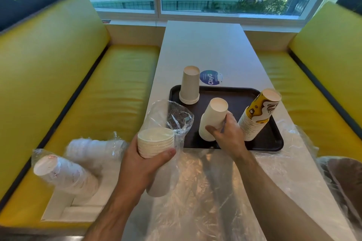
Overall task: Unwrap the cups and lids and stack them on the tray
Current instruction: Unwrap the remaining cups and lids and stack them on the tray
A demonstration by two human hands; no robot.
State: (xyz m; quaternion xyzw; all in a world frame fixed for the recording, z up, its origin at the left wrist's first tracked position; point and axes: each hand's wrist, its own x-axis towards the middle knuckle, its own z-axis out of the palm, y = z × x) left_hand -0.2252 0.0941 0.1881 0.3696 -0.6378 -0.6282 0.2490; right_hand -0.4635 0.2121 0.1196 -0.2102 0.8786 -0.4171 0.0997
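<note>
The left hand (145,160) has fingers and thumb curled around a stack of plain white paper cups (155,143), rims up, still partly sheathed in a clear plastic sleeve (172,117) that billows loose above it, off the near-left corner of the tray (274,139). The right hand (229,135) grips a short inverted stack of white cups (212,119), tilted, its rims at the tray floor near the tray's near edge. The tray is dark, flat and lipped, lying across the middle of the tabletop (205,45). At its far-left corner an inverted beige stack (189,85) stands upright; at its right edge a taller nested stack with a yellow-printed top cup (258,113) leans markedly. Paper cups like these are likely very light, thin-walled and easy to crush, so a broad wrap around the stack's side, as both hands have now, seems safer than a pinch at a rim; nested stacks flex and topple readily. The film looks slippery, crinkly and limp, best gathered at its open end and pulled off along the stack. More wrapped cups (64,174) lie sideways off the table's near-left corner, on a white ledge by the glossy yellow bench (98,84), and spent film (215,191) covers the tabletop's near end
</note>
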